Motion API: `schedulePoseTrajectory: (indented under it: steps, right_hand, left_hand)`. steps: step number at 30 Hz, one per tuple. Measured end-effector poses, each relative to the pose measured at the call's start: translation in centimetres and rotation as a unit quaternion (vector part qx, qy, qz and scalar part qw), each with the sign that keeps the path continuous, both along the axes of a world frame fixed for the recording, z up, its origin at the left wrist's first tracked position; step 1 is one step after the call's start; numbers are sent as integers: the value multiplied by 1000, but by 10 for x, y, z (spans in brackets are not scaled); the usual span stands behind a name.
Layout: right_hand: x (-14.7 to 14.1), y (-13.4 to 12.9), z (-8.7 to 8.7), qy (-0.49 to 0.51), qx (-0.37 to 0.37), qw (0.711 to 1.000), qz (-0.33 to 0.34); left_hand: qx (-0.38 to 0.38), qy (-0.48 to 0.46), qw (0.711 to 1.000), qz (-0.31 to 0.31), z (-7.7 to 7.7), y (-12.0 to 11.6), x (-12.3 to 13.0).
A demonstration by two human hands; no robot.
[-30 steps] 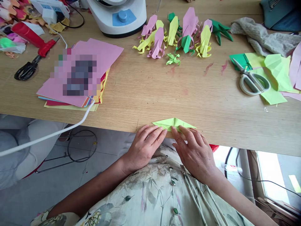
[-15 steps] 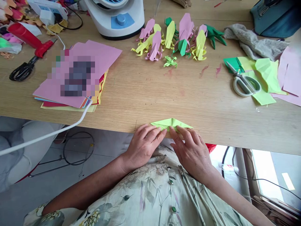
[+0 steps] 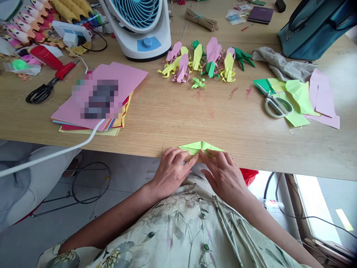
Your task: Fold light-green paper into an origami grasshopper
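A folded light-green paper [image 3: 201, 146] lies at the table's near edge, long and pointed at both ends with a raised peak in the middle. On its left half, my left hand [image 3: 173, 172] presses the lower edge between thumb and fingers. My right hand [image 3: 223, 173] holds the right half the same way, its index finger close to the left hand's at the centre. The fingers cover part of the paper's lower edge. Beyond the hands stand several folded paper figures in pink, yellow and green, among them a small green one [image 3: 199, 83].
White-handled scissors [image 3: 277, 106] rest on green paper scraps at the right, beside pink strips [image 3: 325, 96]. To the left is a pink-topped paper stack [image 3: 126, 76], its device blurred, with a white cable [image 3: 69, 149]. A fan [image 3: 149, 46] stands behind; black-handled scissors [image 3: 40, 92] lie far left.
The view has tilted up a little, showing more of the far table. Both hands stay on the folded paper, with only slight finger movement.
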State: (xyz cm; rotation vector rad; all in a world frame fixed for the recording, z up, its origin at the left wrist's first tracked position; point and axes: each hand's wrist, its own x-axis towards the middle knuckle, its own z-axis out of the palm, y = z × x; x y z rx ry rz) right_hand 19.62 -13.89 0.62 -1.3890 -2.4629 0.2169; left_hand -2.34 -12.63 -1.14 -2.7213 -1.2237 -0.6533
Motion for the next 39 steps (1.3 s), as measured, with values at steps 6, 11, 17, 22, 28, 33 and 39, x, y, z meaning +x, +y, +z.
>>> schedulePoseTrajectory:
  steps: [6, 11, 17, 22, 28, 33, 39]
  right_hand:
    - [17, 6, 0, 88, -30, 994, 51]
    - [11, 2, -10, 32, 38, 998, 44]
    - [5, 0, -17, 4, 92, 995, 25]
    - [2, -1, -18, 16, 98, 995, 20]
    - [9, 2, -19, 58, 83, 993, 52]
    - [19, -1, -21, 121, 85, 989, 30]
    - [12, -7, -21, 22, 101, 994, -23]
  left_hand:
    - [-14, -2, 1000, 5, -4, -3, 1]
    - [-7, 20, 1000, 12, -12, -8, 0]
    - [-23, 17, 1000, -3, -5, -7, -6]
    - [-13, 57, 998, 8, 7, -1, 4]
    - [-56, 113, 992, -4, 1, 8, 10]
    - [-63, 113, 992, 1, -1, 8, 8]
    - [-72, 136, 988, -6, -3, 7, 7]
